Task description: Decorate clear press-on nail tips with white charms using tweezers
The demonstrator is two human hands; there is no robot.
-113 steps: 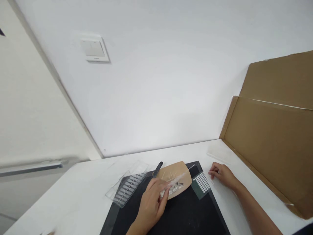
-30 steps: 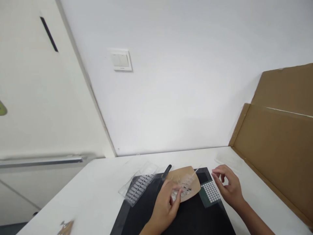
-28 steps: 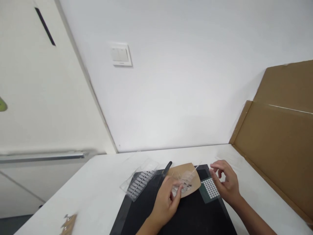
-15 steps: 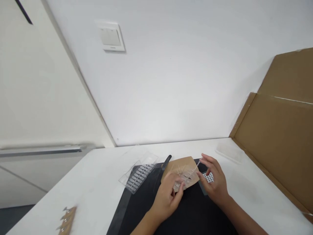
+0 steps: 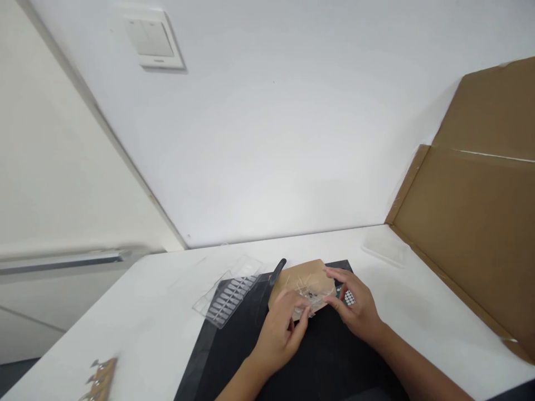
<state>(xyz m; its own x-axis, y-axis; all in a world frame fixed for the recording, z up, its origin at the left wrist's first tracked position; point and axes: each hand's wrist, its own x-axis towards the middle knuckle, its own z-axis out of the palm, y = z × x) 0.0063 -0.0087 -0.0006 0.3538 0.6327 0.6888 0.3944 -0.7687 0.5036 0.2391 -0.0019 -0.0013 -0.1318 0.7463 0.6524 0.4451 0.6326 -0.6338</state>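
Observation:
A tan fan-shaped card [image 5: 298, 273] lies on a black mat [image 5: 326, 362], with clear plastic strips carrying small nail tips [image 5: 311, 294] on top of it. My left hand [image 5: 279, 331] pinches the near end of the strips. From the right, my right hand [image 5: 353, 303] has its fingertips curled onto the other end of the same strips, covering most of a green sheet of white dots [image 5: 349, 297].
A clear tray of nail tips [image 5: 228, 294] lies left of the mat, and a black tool handle [image 5: 277, 268] pokes out behind the card. Brown cardboard [image 5: 472, 234] stands at the right, a clear lid [image 5: 382, 249] beside it. A small tan holder [image 5: 98, 380] sits near left.
My right hand left the dotted sheet at the mat's right edge and came left onto the strips. My left hand has kept its hold throughout. The view shifted.

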